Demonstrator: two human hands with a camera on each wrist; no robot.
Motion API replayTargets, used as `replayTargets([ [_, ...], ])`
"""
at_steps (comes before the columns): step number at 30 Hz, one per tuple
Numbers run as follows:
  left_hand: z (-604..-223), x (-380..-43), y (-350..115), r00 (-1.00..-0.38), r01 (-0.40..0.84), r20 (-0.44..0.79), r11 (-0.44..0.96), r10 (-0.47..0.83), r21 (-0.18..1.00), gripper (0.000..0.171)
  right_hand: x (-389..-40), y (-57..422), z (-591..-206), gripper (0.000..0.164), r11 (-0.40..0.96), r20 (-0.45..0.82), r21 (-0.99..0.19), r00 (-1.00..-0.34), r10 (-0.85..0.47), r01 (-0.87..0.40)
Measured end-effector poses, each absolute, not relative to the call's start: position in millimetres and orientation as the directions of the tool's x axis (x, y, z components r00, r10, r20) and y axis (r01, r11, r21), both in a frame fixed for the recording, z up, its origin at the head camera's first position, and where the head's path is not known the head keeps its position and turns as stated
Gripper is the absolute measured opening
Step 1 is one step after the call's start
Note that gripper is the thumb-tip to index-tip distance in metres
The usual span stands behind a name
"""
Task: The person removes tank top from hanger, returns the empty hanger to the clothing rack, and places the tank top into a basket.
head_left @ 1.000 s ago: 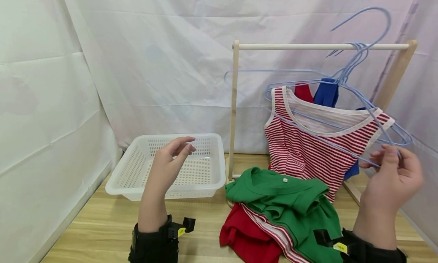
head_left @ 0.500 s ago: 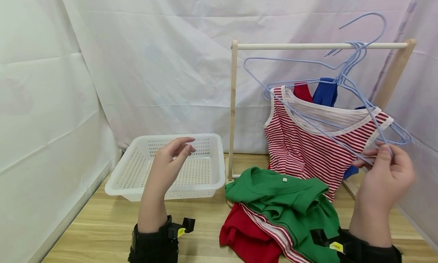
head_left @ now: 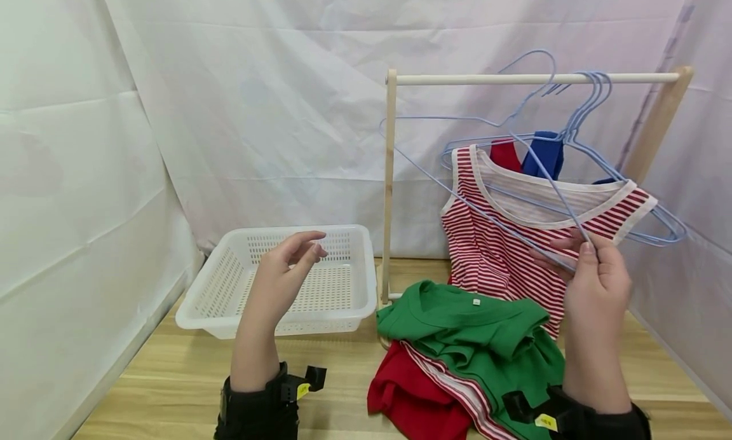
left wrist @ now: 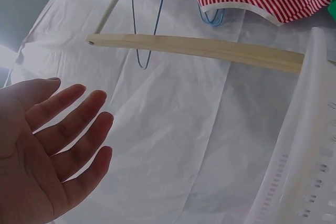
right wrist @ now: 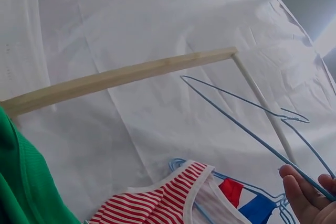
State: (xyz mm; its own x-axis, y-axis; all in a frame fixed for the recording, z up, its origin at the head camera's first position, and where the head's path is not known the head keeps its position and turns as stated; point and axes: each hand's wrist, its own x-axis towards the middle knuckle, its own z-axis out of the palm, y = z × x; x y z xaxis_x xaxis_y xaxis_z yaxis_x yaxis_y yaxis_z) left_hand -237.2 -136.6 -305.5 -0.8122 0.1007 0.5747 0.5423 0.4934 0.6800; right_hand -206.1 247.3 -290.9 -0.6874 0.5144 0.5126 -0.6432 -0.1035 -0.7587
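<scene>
My right hand (head_left: 600, 294) pinches a bare light-blue wire hanger (right wrist: 236, 120) at its right corner. In the head view the hanger's hook overlaps the rail of the wooden rack (head_left: 391, 192), left of the other hooks. Behind the hanger, a red-and-white striped tank top (head_left: 486, 268) hangs on the rack. My left hand (head_left: 280, 275) is raised in front of the white basket (head_left: 366, 262), holding nothing. Its fingers are relaxed and spread in the left wrist view.
A green shirt (head_left: 480, 325) lies heaped on a red garment (head_left: 414, 389) before the rack. Farther back on the rail hang a blue garment (head_left: 543, 154) and a red one (head_left: 506, 157). White cloth walls (head_left: 257, 109) surround the wooden table (head_left: 171, 376).
My right hand has moved left with the hanger, and the hook has come down from above the rail to its level. The left hand has stayed in place.
</scene>
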Motion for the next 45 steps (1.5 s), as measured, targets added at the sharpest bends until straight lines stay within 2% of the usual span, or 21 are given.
replayTargets([
  [7,-305.4,-237.4,-136.7,-0.815,0.539,0.571,0.489,0.099,0.686,0.027,-205.7,230.8,-291.1,0.03,-0.11,0.51,-0.768,-0.706,0.491,-0.631],
  [14,-304.7,-236.8,-137.4,-0.816,0.538,0.57,0.49,0.098,0.686,0.028,-205.1,218.8,-293.4,0.033,-0.04,0.529,-0.803,-0.743,0.411,-0.594],
  [19,-304.7,-237.0,-137.4,-0.816,0.538,0.57,0.493,0.099,0.684,0.027,-205.1,214.5,-293.5,0.034,-0.04,0.543,-0.805,-0.762,0.352,-0.592],
  [28,-305.5,-237.5,-137.0,-0.818,0.537,0.567,0.493,0.103,0.685,0.027,-204.0,208.2,-292.6,0.037,0.027,0.597,-0.791,-0.764,0.245,-0.611],
  [39,-304.6,-236.0,-135.8,-0.834,0.515,0.541,0.502,0.108,0.695,0.029,-209.9,206.4,-298.5,0.039,0.135,0.667,-0.741,-0.744,0.033,-0.658],
  [45,-303.6,-236.4,-134.9,-0.832,0.521,0.542,0.496,0.116,0.695,0.03,-212.8,204.3,-300.7,0.04,0.25,0.675,-0.703,-0.736,-0.062,-0.666],
])
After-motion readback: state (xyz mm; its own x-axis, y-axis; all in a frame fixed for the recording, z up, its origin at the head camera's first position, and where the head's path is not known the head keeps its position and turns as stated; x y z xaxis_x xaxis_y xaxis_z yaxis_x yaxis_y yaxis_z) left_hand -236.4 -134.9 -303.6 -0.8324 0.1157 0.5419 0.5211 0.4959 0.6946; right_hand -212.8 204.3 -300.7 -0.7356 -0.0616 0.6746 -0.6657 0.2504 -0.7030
